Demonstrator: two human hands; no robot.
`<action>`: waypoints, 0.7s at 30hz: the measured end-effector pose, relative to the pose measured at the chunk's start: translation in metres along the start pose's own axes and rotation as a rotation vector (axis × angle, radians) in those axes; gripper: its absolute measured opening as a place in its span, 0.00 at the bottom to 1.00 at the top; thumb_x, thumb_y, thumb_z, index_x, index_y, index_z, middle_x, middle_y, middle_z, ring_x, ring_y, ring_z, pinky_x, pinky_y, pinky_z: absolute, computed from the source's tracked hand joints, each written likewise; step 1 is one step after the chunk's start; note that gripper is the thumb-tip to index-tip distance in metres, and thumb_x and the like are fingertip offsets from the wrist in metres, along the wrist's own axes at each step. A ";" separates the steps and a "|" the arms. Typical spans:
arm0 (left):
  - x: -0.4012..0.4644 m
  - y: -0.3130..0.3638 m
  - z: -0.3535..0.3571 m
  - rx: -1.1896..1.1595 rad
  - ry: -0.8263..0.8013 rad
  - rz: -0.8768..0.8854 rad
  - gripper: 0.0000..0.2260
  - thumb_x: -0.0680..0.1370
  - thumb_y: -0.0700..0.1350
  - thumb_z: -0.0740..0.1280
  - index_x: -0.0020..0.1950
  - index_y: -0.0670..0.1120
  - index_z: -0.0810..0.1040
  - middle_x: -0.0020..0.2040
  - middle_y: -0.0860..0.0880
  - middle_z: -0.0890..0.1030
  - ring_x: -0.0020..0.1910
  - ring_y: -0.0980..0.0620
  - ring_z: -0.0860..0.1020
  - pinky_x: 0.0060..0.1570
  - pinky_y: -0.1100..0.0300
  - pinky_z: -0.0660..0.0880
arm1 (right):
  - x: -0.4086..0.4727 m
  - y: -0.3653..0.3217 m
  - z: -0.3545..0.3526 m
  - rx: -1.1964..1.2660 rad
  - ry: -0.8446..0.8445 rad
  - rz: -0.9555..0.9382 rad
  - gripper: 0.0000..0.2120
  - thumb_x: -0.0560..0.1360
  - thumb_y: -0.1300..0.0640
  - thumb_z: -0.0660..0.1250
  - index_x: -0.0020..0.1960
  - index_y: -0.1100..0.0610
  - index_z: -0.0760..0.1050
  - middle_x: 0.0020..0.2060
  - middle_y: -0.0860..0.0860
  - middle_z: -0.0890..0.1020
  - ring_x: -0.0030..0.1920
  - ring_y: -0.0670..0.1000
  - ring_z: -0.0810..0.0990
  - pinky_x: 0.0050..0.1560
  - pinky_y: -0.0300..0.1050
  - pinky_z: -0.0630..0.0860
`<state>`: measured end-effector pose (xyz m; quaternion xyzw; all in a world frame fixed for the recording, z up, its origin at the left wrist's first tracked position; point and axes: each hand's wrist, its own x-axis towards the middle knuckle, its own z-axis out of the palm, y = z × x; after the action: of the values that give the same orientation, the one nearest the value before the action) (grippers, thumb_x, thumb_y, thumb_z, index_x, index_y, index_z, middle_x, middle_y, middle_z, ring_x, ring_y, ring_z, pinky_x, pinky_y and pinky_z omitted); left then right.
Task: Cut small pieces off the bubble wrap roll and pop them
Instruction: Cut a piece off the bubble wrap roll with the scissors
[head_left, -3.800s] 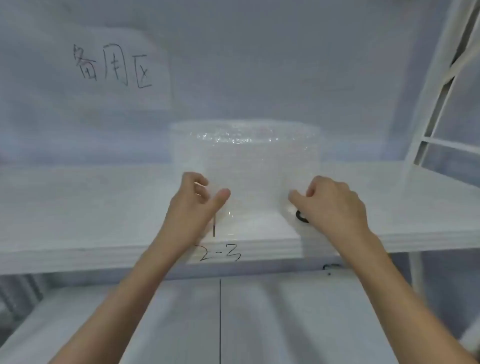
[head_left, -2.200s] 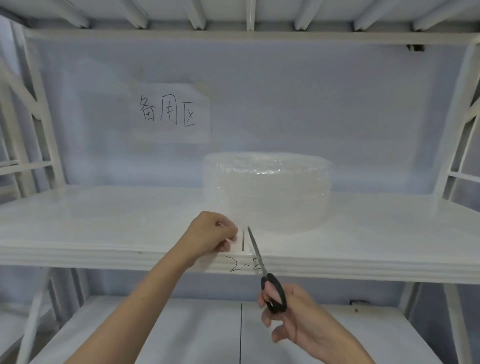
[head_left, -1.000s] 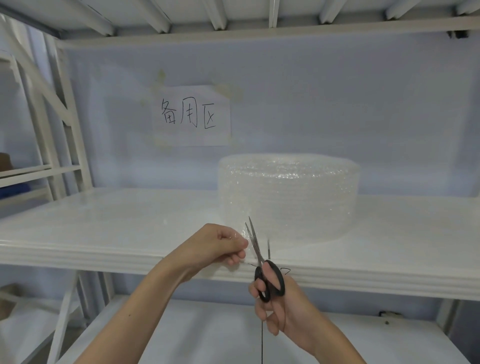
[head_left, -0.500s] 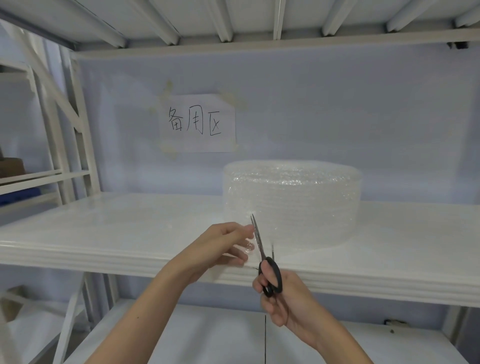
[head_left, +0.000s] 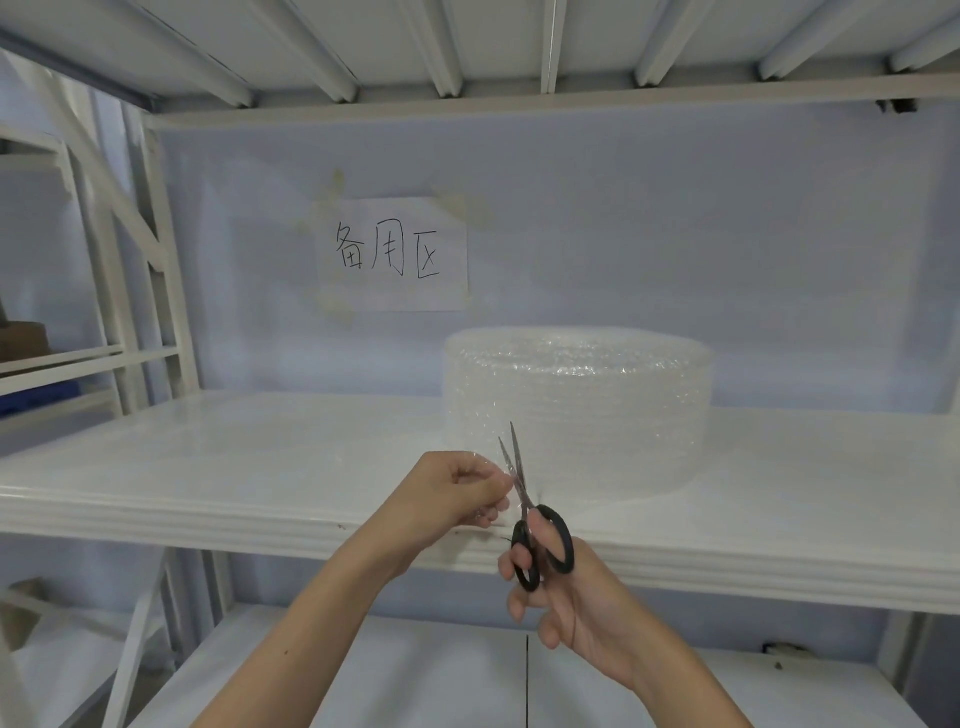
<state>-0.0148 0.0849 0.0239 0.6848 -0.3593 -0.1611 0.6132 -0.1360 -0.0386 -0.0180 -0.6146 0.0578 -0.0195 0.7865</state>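
The bubble wrap roll (head_left: 576, 415) stands on the white shelf (head_left: 234, 467), its loose flap pinched in the left hand (head_left: 452, 493). The right hand (head_left: 566, 597) grips black scissors (head_left: 540, 540), blades slightly parted at the flap. With film this limp, I'd worry it folds between the blades or they nick those close fingertips.

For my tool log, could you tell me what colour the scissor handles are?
Black, on the scissors; seen in the head view.

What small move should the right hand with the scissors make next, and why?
Probably close the scissors. Their blades stand slightly apart, pointing up beside the bubble wrap flap that the left hand pinches, while the right hand holds the handles.
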 end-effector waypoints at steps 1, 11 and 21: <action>0.000 0.001 0.000 0.010 -0.006 0.005 0.06 0.77 0.41 0.70 0.46 0.38 0.82 0.33 0.49 0.82 0.31 0.55 0.77 0.38 0.64 0.77 | 0.001 -0.001 0.000 -0.001 -0.007 0.004 0.23 0.66 0.37 0.70 0.38 0.57 0.71 0.35 0.50 0.77 0.29 0.51 0.77 0.16 0.37 0.67; -0.005 0.001 -0.004 0.045 -0.020 0.009 0.04 0.78 0.39 0.69 0.44 0.41 0.81 0.33 0.49 0.81 0.30 0.56 0.76 0.36 0.65 0.76 | 0.005 -0.008 0.002 -0.056 0.042 -0.017 0.21 0.65 0.39 0.69 0.37 0.57 0.70 0.33 0.50 0.76 0.24 0.46 0.72 0.15 0.34 0.64; -0.012 0.005 -0.005 0.092 -0.152 0.065 0.05 0.79 0.39 0.68 0.43 0.41 0.79 0.32 0.50 0.82 0.31 0.52 0.79 0.37 0.64 0.76 | 0.009 -0.015 0.007 -0.097 0.024 -0.003 0.28 0.60 0.31 0.71 0.38 0.56 0.70 0.34 0.49 0.76 0.26 0.46 0.67 0.17 0.35 0.54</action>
<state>-0.0214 0.0967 0.0268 0.6858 -0.4339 -0.1759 0.5571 -0.1260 -0.0367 -0.0022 -0.6519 0.0669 -0.0252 0.7550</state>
